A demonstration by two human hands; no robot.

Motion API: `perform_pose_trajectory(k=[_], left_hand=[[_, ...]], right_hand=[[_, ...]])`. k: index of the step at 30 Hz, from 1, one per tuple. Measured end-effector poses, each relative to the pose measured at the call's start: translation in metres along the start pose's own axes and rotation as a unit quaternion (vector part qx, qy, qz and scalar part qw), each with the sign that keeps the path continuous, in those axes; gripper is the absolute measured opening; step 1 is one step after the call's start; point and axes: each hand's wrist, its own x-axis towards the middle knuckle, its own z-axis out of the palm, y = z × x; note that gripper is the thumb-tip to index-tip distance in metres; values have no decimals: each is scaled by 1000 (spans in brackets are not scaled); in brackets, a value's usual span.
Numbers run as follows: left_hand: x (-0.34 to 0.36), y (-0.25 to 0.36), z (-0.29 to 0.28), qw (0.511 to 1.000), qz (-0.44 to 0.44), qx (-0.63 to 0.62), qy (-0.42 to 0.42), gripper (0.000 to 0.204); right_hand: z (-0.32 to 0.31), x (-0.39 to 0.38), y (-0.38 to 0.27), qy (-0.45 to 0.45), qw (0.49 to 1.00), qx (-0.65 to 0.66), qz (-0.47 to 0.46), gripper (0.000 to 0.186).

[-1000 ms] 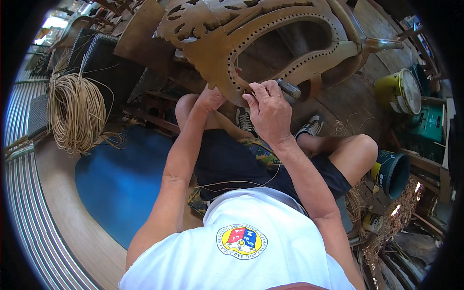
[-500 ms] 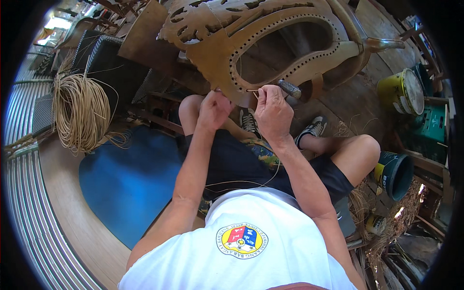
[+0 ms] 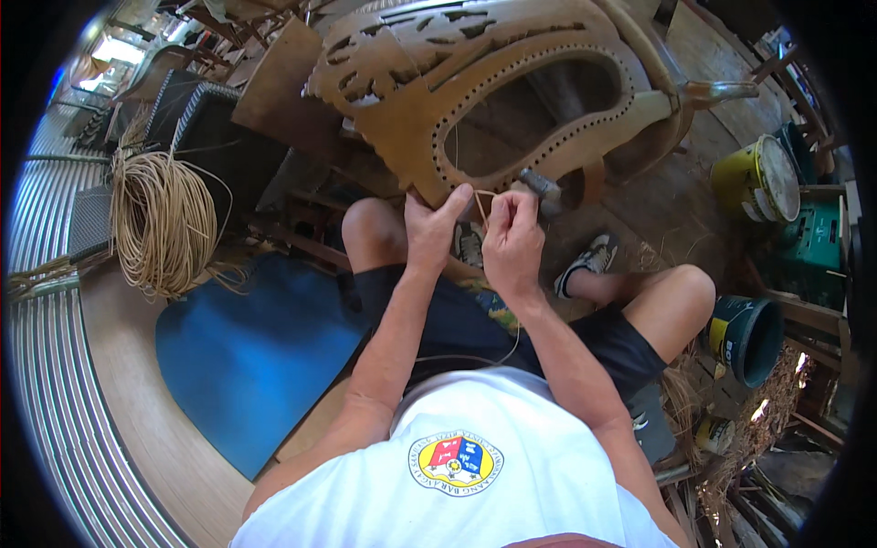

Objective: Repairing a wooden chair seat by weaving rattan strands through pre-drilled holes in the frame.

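Note:
My left hand [image 3: 429, 228] grips the lower edge of a carved wooden chair frame [image 3: 384, 110], thumb near its row of small holes. Beside it, my right hand [image 3: 512, 237] pinches a thin cane strand [image 3: 484, 205] that runs to the frame between my hands. A loose thread of cane also hangs down over my shorts. A grey cylindrical tool [image 3: 539, 183] lies on the frame just above my right hand; its lower part is hard to make out. The frame has carved cut-outs and an opening bordered by several holes.
A coil of cane [image 3: 164, 219] hangs at the left by dark woven panels. A blue sheet [image 3: 237, 356] lies at my left, beside corrugated metal [image 3: 46, 384]. At the right are a yellow bucket [image 3: 749, 183], a dark bucket [image 3: 742, 342] and a green crate [image 3: 808, 247]. Stacked wood surrounds me.
My left hand has moved right, to the frame's lower edge beside my right hand. My right hand has moved down slightly, and the cane strand between them now shows more clearly.

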Motion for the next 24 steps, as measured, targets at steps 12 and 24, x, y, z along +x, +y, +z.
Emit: perform_pose_trajectory(k=[12, 24], left_hand=[[0, -9, 5, 995, -40, -94, 8, 57], [6, -9, -4, 974, -130, -171, -69, 59]], right_hand=[[-61, -14, -46, -256, 940, 125, 186, 12], [-70, 4, -108, -295, 949, 100, -49, 9]])
